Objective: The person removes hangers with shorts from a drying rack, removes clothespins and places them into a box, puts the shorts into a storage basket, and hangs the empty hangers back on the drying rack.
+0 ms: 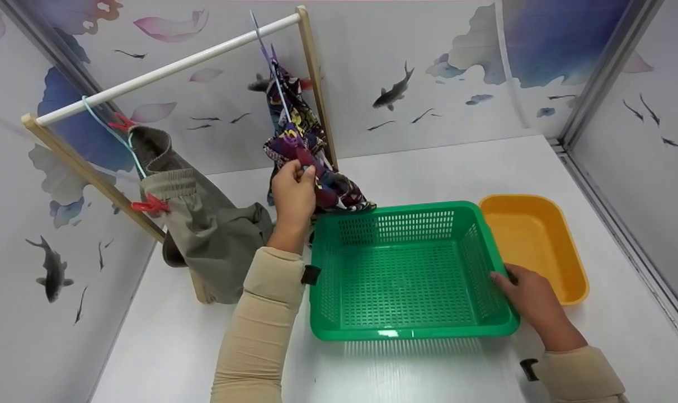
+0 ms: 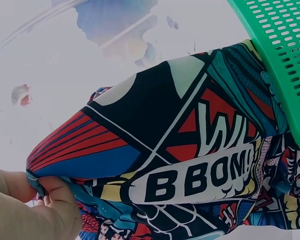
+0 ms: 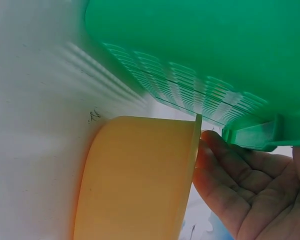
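Observation:
A colourful comic-print garment (image 1: 344, 190) hangs from a hanger by purple clips, and its lower end reaches the far left corner of the green basket (image 1: 412, 334). My left hand (image 1: 293, 196) pinches the garment's edge between thumb and fingers. In the left wrist view the print (image 2: 190, 155) is stretched out from that pinch. My right hand (image 1: 535, 299) grips the basket's right rim, thumb over the top and fingers outside. From the right wrist, those fingers (image 3: 235, 170) show under the rim, close to the orange basin (image 3: 135, 175).
A rack with a white rail (image 1: 193, 59) and wooden legs stands at the left. Olive-grey trousers or shorts (image 1: 210, 235) hang on it from a light blue hanger with red clips (image 1: 151, 204). Printed wall panels (image 1: 395, 123) enclose the white table (image 1: 428, 168).

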Demonstrator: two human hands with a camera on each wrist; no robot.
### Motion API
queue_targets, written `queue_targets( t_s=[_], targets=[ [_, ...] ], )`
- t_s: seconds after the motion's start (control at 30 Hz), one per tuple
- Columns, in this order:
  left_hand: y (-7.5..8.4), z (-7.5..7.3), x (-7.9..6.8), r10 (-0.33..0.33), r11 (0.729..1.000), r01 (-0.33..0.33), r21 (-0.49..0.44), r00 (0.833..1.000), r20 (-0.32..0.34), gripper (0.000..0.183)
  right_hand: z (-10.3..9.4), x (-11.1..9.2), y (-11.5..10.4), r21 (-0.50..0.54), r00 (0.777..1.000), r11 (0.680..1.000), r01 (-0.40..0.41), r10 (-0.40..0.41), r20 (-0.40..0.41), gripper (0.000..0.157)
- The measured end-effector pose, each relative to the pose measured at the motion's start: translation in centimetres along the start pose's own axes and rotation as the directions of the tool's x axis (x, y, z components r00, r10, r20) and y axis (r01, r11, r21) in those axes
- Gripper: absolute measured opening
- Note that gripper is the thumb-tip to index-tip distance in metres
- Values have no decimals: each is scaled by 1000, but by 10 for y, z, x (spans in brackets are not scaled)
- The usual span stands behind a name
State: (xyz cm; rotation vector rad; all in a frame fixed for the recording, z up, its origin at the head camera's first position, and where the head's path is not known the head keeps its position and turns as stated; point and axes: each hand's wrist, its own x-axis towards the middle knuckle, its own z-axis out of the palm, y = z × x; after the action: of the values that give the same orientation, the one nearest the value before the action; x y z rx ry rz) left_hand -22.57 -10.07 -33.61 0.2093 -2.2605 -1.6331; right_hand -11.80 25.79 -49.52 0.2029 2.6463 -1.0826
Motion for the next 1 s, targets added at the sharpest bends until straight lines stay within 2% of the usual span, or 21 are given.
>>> queue_targets(
  t_s=[0.13, 0.43, 0.67, 1.0],
  targets=[
    [0, -5, -4, -17, 1000, 17, 15, 1000, 4, 21, 0, 0, -1, 14, 1000, 1000, -11, 11, 9, 73],
    [-6, -17, -15, 20, 999, -21, 30, 1000, 19, 26, 1, 0, 2, 13, 1000, 1000, 15, -15, -10, 71],
    [-13, -24, -21, 42, 997, -43, 58, 999, 20, 24, 0, 0, 1, 14, 1000, 1000, 8, -7, -11, 71],
    [-22, -36, -33, 48, 999, -48, 5, 999, 18, 13, 0, 0, 0, 7, 1000, 1000, -17, 18, -21, 69]
  ],
)
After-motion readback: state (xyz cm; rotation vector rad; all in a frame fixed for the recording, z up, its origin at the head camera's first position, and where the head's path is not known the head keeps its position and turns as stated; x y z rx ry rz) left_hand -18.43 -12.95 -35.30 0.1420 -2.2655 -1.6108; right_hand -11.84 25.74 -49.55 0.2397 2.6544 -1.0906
